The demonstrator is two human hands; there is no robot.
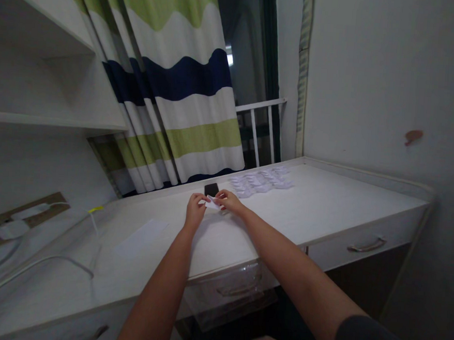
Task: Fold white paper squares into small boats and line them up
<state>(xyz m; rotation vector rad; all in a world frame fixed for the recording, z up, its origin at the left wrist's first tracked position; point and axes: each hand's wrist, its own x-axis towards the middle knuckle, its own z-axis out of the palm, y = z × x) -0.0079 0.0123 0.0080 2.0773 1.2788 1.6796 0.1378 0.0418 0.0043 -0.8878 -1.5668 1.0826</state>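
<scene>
Between my two hands is a small folded piece of white paper (212, 203), held just above the desk. My left hand (197, 206) pinches its left side, and my right hand (229, 201) grips its right side with fingers and thumb. Right behind the hands lies a dark phone (211, 189), its near end partly covered by them. To the right, at the back of the desk, several folded white paper pieces (262, 182) are laid out in rows. Off to the left a flat stack or sheet of white paper (143, 236) rests on the desk.
The white desk (349, 204) has a raised rim at the back and right, and drawers with metal handles (366, 245) below. A socket strip with plugs (13, 225) and white cables (49, 261) is at left. A striped curtain (198, 132) hangs behind.
</scene>
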